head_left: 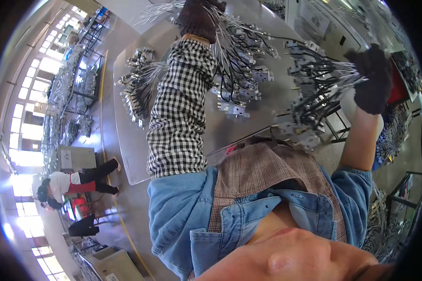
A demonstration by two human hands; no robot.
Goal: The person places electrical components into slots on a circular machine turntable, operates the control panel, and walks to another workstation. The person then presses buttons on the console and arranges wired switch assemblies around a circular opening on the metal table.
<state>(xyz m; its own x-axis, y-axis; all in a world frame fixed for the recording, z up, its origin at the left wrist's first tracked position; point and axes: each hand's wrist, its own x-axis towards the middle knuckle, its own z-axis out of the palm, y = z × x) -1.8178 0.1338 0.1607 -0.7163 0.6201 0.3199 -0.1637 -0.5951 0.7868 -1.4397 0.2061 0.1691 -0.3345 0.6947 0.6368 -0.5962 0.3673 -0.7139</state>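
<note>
My left hand, in a dark glove with a black-and-white checked sleeve cover on the forearm, is closed on a bundle of grey wire harnesses whose metal connectors hang over the grey table. My right hand, also in a dark glove, grips a second bundle of dark-wired harnesses, which fans out to the left with its connectors dangling above the table's edge. The two bundles hang apart. My denim shirt and plaid apron fill the lower middle.
Another pile of wire harnesses lies on the table's left part. A person in a white top bends over on the floor aisle at left, near a grey box. Racks of harnesses line the left; more harnesses hang at right.
</note>
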